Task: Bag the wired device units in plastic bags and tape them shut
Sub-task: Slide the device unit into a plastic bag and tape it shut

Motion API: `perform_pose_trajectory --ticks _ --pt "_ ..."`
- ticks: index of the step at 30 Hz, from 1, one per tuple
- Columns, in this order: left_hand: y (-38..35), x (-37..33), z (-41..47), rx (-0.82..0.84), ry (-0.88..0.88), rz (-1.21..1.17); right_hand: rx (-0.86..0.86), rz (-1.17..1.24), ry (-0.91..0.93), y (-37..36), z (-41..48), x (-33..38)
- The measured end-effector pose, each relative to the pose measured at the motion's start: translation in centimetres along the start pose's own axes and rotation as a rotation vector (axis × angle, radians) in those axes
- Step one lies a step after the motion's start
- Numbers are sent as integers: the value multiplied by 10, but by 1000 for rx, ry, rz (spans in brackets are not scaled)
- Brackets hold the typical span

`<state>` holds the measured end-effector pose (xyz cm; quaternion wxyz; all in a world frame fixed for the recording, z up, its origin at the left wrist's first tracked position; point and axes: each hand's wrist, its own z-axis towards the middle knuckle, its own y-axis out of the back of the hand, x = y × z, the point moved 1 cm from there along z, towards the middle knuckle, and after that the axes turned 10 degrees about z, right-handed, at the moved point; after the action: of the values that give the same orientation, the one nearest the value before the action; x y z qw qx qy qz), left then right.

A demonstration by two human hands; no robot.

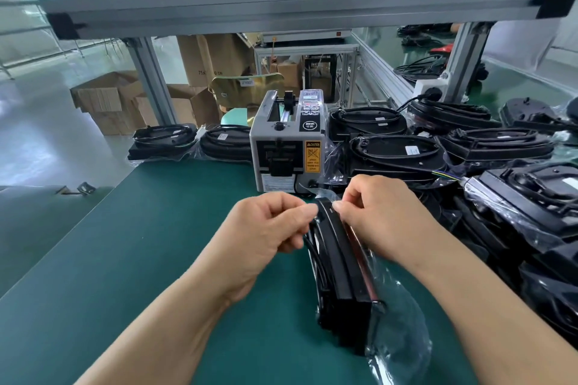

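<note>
Both hands pinch the bag (403, 337) mouth over the device unit (341, 275): left hand (266, 222), right hand (381, 212). Fold it snug before taping, I'd say.

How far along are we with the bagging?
Done: two bagged units lie left of the tape dispenser. In hand: left hand and right hand pinch the plastic bag's far end over a unit standing on edge. Left: sealing it, then the pile on the right, where bagging is partly unclear.
</note>
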<state>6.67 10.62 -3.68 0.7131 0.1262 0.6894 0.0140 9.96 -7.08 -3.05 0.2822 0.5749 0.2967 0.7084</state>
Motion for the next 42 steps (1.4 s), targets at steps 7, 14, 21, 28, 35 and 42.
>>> perform_pose_trajectory --ticks 7,14,21,28,35,42 --pt "-3 -2 31 153 146 -29 -6 108 -2 1 1 -7" --pt "-1 -2 45 257 197 35 43 539 -162 -6 2 -22" --pt "-2 -5 55 190 123 248 62 660 -171 -9 3 -25" --pt "-2 -1 59 149 105 286 37 521 -111 -7 2 -21" --pt "-4 3 59 98 71 305 31 486 -95 -8 1 -19" --pt "-6 6 58 26 56 348 44 509 -92 -9 1 -18"
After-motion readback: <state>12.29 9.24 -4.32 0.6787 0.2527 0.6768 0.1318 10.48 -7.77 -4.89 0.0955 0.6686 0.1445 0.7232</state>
